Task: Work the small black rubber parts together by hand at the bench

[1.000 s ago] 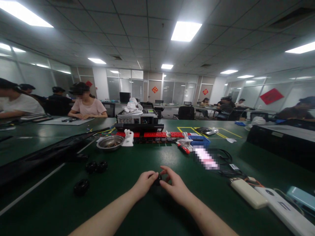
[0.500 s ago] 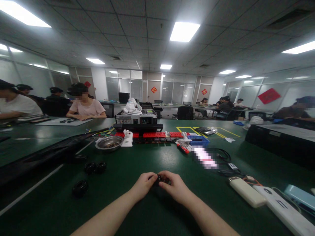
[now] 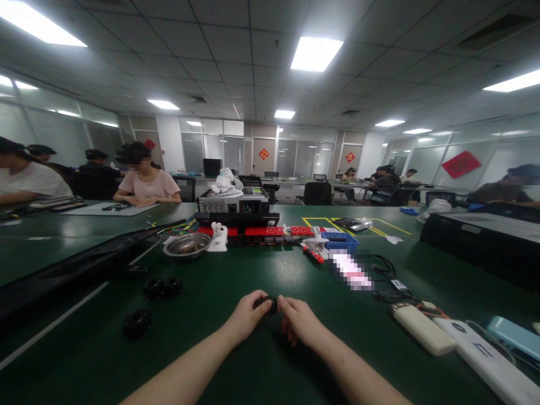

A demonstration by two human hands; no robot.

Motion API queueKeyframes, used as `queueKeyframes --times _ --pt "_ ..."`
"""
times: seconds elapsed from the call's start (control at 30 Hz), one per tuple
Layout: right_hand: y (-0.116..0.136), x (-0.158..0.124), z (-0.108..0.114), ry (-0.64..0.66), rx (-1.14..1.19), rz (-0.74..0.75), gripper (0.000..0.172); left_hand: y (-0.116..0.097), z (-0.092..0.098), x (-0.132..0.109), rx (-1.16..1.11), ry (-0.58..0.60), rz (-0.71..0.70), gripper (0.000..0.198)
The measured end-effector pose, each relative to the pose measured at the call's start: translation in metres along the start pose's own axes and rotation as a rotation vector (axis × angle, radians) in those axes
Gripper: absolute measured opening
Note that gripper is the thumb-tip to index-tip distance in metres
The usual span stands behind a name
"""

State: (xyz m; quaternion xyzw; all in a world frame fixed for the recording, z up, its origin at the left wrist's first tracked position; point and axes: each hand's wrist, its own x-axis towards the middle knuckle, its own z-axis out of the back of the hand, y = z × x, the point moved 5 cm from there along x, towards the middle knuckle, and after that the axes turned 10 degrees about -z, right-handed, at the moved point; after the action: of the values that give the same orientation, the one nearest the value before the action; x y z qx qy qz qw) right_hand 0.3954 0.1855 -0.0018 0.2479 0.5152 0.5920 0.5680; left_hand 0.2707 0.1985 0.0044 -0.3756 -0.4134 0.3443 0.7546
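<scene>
Left hand (image 3: pixel 246 318): fingers grip the black ring-shaped part (image 3: pixel 273 305). Right hand (image 3: pixel 302 322): finger contact cannot be determined. Uneven pressure on the part's curved surface may cause slippage.

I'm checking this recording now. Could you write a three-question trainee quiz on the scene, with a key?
1. Which hand plainly grips the small black piece?
2. True or false: the metal bowl stands left of the blue tray.
3. How many wheel-shaped black pieces lie on the table left of the hands? A) one B) three C) five

Key: 1. Left hand; the right hand is close beside it, contact unclear. 2. True. 3. B.
</scene>
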Motion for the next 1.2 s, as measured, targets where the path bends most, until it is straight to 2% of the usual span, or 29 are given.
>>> queueKeyframes --times 0.2,0.27,0.37,0.47,0.57,0.67,0.77,0.83,0.97,1.07,1.2 --pt "-0.001 0.001 -0.001 -0.016 -0.037 -0.006 0.033 -0.011 0.000 -0.002 0.214 0.067 -0.033 0.036" --pt "0.005 -0.003 0.000 0.002 -0.060 0.038 0.028 -0.010 0.000 -0.002 0.180 0.075 -0.043 0.037" --pt "0.018 -0.013 0.002 0.005 -0.147 0.189 0.021 -0.006 0.000 0.000 0.061 0.073 -0.047 0.041" --pt "0.029 -0.022 0.004 -0.035 -0.242 0.328 0.030 0.005 -0.001 0.001 -0.023 0.081 0.059 0.048" --pt "0.032 -0.026 0.004 -0.039 -0.279 0.365 0.037 0.011 -0.002 0.002 -0.055 0.093 0.118 0.048" --pt "0.028 -0.021 0.004 -0.038 -0.197 0.325 0.040 0.006 -0.001 0.002 -0.020 0.072 0.034 0.043" --pt "0.015 -0.010 0.005 -0.050 -0.038 0.167 0.038 -0.002 -0.001 0.001 0.027 0.064 -0.032 0.038" --pt "0.007 -0.004 0.006 -0.066 0.022 0.078 0.045 -0.006 -0.002 0.000 0.052 0.068 -0.061 0.036" --pt "-0.002 0.002 0.003 -0.055 -0.028 -0.021 0.046 -0.013 -0.003 -0.002 0.170 0.077 -0.115 0.035" --pt "-0.002 0.001 0.001 -0.038 -0.085 -0.017 0.036 -0.013 -0.003 -0.003 0.237 0.101 -0.102 0.036" --pt "0.012 -0.007 0.005 -0.076 -0.145 0.164 0.018 -0.006 -0.003 -0.003 0.215 0.122 -0.062 0.038"
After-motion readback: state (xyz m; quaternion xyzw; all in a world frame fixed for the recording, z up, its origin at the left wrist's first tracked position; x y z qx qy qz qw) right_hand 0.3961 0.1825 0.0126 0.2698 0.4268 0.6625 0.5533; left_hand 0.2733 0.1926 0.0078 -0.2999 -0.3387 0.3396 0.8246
